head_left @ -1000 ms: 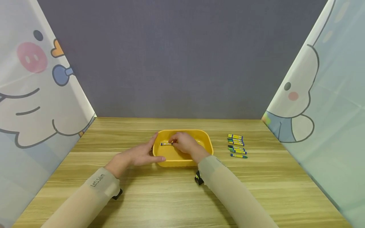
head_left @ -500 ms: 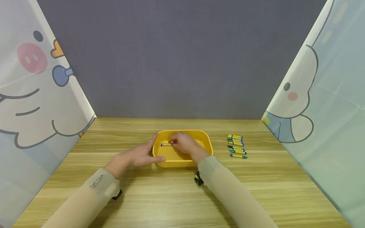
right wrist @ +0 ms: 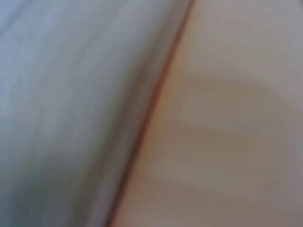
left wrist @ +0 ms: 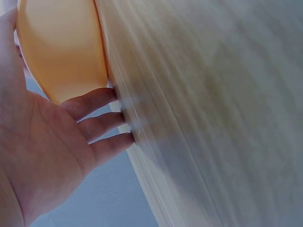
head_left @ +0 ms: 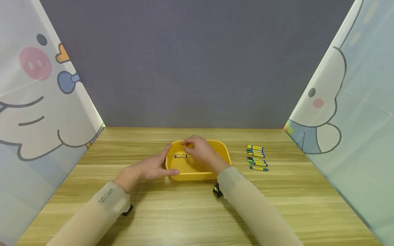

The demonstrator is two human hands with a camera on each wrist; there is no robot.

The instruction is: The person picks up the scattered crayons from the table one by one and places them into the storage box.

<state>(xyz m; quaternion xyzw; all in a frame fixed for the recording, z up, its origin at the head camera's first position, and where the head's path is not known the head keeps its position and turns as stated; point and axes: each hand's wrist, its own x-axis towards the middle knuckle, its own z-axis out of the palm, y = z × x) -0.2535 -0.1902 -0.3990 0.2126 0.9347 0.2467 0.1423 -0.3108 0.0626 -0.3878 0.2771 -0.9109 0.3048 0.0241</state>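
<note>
A yellow plastic tray [head_left: 197,176] sits on the wooden table, with a crayon [head_left: 181,156] in a white-and-blue wrapper lying inside at its left. My left hand [head_left: 150,167] rests against the tray's left end, thumb at the front corner and fingers spread towards the back. In the left wrist view its fingers [left wrist: 97,101] are fairly straight beside the tray wall [left wrist: 64,42]. Over the tray is my right hand [head_left: 201,150], fingers loosely bent just above the crayon, with nothing visible between them. The right wrist view shows only a blurred tray side [right wrist: 213,142].
To the right of the tray, several yellow-wrapped crayons [head_left: 258,164] in green, yellow and dark shades lie in a loose column. A grey panel [head_left: 194,68] stands behind the table [head_left: 172,212], and cartoon-printed sheets [head_left: 354,102] flank both sides.
My right hand has let go of the crayon in the tray and lifted slightly up and away from it. The left hand stays at the tray's end.
</note>
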